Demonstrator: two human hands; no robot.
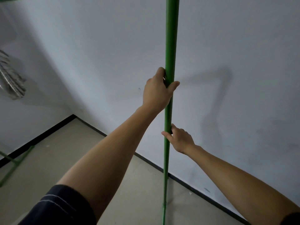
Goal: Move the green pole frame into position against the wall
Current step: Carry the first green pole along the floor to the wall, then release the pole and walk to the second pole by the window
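Though thin, looks stiff and light: a green pole frame (170, 46) of painted tube, one upright rising out of view at the top and running down to a joint near the floor (65, 159), where it meets a low green bar. Stands near the wall (227, 46), close to the dark skirting line; whether it touches the wall cannot be told. More green bars low on the left and at the top left corner, probably of the same frame.

Left hand (158, 90) high on the upright, fingers wrapped round and clamped on the tube, thumb crossing the front. Right hand (180, 138) lower on the same upright, thumb and fingers pinched shut on it.

Likely smooth and a little slippery under the paint, so calls for a full wrap and not a pinch. Tall and slender, so probably whippy and prone to swaying or twisting at the joints if pushed from one spot. Best held as here, two grips well apart on one upright, steering from mid-height and keeping the foot low. Risk of scraping the wall or racking the far legs.
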